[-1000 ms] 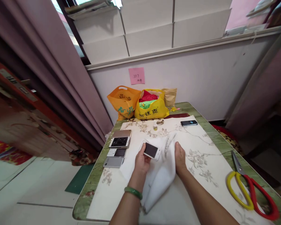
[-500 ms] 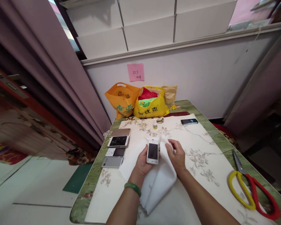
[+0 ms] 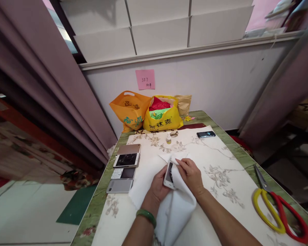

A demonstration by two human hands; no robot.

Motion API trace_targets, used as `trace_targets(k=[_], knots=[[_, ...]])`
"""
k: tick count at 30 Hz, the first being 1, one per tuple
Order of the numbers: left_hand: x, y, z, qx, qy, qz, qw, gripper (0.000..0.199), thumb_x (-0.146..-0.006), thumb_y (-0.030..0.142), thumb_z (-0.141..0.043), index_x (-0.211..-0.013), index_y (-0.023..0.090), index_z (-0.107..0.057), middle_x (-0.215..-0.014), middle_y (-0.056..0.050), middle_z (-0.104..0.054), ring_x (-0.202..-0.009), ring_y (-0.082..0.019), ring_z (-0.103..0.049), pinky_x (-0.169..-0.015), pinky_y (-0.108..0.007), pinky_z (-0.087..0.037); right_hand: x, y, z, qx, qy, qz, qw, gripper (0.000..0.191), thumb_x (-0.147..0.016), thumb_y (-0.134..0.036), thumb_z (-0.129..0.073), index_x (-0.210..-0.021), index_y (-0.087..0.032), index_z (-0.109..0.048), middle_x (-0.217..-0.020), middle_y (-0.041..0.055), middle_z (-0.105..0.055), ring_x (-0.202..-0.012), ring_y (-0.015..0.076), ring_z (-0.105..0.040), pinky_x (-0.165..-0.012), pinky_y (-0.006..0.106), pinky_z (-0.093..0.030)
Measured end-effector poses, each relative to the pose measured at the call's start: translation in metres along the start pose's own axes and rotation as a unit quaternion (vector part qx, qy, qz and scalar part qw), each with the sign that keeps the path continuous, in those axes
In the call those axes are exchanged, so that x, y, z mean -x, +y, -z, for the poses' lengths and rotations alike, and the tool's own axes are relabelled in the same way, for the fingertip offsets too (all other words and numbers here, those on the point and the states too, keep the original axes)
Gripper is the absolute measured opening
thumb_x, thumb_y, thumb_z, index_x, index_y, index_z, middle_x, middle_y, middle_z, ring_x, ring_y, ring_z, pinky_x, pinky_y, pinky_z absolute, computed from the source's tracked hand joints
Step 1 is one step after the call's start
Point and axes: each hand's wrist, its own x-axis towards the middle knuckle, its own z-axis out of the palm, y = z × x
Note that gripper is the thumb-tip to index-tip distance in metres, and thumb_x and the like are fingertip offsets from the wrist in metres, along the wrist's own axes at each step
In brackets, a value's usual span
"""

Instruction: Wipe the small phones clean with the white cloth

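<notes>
A white mobile phone (image 3: 169,177) with a dark screen is gripped in my left hand (image 3: 159,184), which has a green bangle at the wrist. My right hand (image 3: 191,175) pinches a white cloth (image 3: 181,194) and presses it over the phone's upper right part, hiding some of the screen. The rest of the cloth hangs and spreads below both hands on the table. To the left lie a gold phone (image 3: 129,149), a white phone with a cracked-looking dark screen (image 3: 127,160), a keypad phone (image 3: 123,173) and a silver phone (image 3: 120,186) in a column.
Big scissors (image 3: 279,208) with yellow and red handles lie at the right edge. A dark phone (image 3: 206,134) is at the back right. A small bottle (image 3: 168,138) stands near the back, before an orange bag (image 3: 130,109) and a yellow bag (image 3: 163,121).
My right hand has brought the cloth leftward over part of the phone's screen, and the phone has tilted in my left hand. The view has shifted slightly.
</notes>
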Motion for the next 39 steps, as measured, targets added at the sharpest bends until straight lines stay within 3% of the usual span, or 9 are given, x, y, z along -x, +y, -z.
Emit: trace_targets(k=[4,9,13,18,23,28,34,36,39], knots=[[0.002,0.002,-0.003,0.017,-0.018,-0.015,1.0,0.018,-0.083,0.023,-0.063,-0.099,0.015,-0.068,-0.094,-0.005,-0.071,-0.089,-0.015,-0.065,-0.091,-0.026,-0.047,0.001,0.004,0.003,0.026,-0.006,0.024,0.999,0.035,-0.092,-0.018,-0.047,-0.122,-0.028,-0.062,-0.11,0.0069,-0.064,-0.099,0.0211,-0.057,-0.087,0.039,-0.047],[0.0,0.006,0.0,0.052,-0.034,0.02,0.998,0.026,-0.088,0.028,-0.056,-0.104,0.011,-0.067,-0.103,-0.012,-0.07,-0.105,-0.022,-0.063,-0.099,-0.032,-0.045,-0.003,-0.014,0.017,0.028,-0.104,0.113,0.988,0.047,-0.09,-0.013,-0.045,-0.133,-0.03,-0.053,-0.127,0.0047,-0.061,-0.115,0.0234,-0.052,-0.099,0.046,-0.039],[0.002,0.004,0.002,0.048,-0.029,-0.013,0.998,0.034,-0.087,0.037,-0.057,-0.105,0.01,-0.065,-0.103,-0.014,-0.07,-0.106,-0.025,-0.063,-0.099,-0.037,-0.045,-0.004,-0.031,0.026,0.044,-0.166,0.106,0.979,0.046,-0.09,-0.02,-0.049,-0.136,-0.027,-0.05,-0.13,0.0077,-0.06,-0.117,0.0254,-0.053,-0.102,0.05,-0.035],[0.008,-0.002,0.006,-0.046,-0.009,-0.09,0.995,0.035,-0.075,0.017,-0.07,-0.109,0.017,-0.063,-0.1,-0.007,-0.072,-0.097,-0.021,-0.066,-0.093,-0.031,-0.046,0.005,-0.042,0.038,0.029,-0.175,0.098,0.979,0.043,-0.09,-0.034,-0.056,-0.133,-0.026,-0.052,-0.13,0.0077,-0.059,-0.123,0.0271,-0.049,-0.103,0.05,-0.033],[0.008,-0.003,0.004,-0.068,0.002,-0.098,0.993,0.038,-0.075,0.022,-0.07,-0.111,0.017,-0.061,-0.096,-0.007,-0.072,-0.092,-0.022,-0.067,-0.088,-0.033,-0.049,0.019,-0.06,0.05,0.071,-0.11,0.027,0.991,0.036,-0.084,-0.045,-0.063,-0.112,-0.022,-0.061,-0.108,0.0094,-0.067,-0.093,0.0246,-0.061,-0.079,0.037,-0.044],[0.007,-0.003,0.002,-0.043,0.007,-0.101,0.994,0.038,-0.076,0.021,-0.069,-0.113,0.018,-0.06,-0.105,-0.008,-0.071,-0.095,-0.022,-0.066,-0.088,-0.033,-0.049,0.031,-0.067,0.058,0.118,-0.171,0.005,0.978,0.01,-0.088,-0.026,-0.055,-0.091,-0.023,-0.064,-0.08,0.0043,-0.066,-0.071,0.0204,-0.059,-0.07,0.034,-0.041],[0.006,-0.005,0.003,-0.046,0.0,-0.097,0.994,0.033,-0.076,0.021,-0.069,-0.108,0.016,-0.063,-0.097,-0.007,-0.072,-0.093,-0.022,-0.067,-0.089,-0.033,-0.049,0.017,-0.064,0.091,-0.087,-0.309,-0.071,0.944,0.023,-0.091,-0.037,-0.051,-0.083,-0.025,-0.068,-0.07,-0.0016,-0.062,-0.061,0.0134,-0.057,-0.056,0.024,-0.042],[0.006,-0.004,0.002,-0.032,0.001,-0.087,0.996,0.033,-0.077,0.023,-0.069,-0.109,0.016,-0.063,-0.1,-0.007,-0.072,-0.096,-0.022,-0.067,-0.091,-0.033,-0.048,0.009,-0.064,0.092,-0.106,-0.297,-0.077,0.946,0.026,-0.092,-0.039,-0.049,-0.087,-0.025,-0.07,-0.073,-0.0006,-0.063,-0.06,0.0131,-0.057,-0.057,0.024,-0.044],[0.006,-0.002,-0.001,0.003,-0.015,-0.055,0.998,0.037,-0.082,0.036,-0.064,-0.112,0.014,-0.063,-0.109,-0.01,-0.07,-0.104,-0.024,-0.064,-0.095,-0.035,-0.047,0.001,-0.065,0.072,-0.084,-0.183,-0.082,0.976,0.025,-0.092,-0.036,-0.05,-0.104,-0.024,-0.068,-0.085,0.0029,-0.065,-0.065,0.014,-0.059,-0.064,0.027,-0.049]])
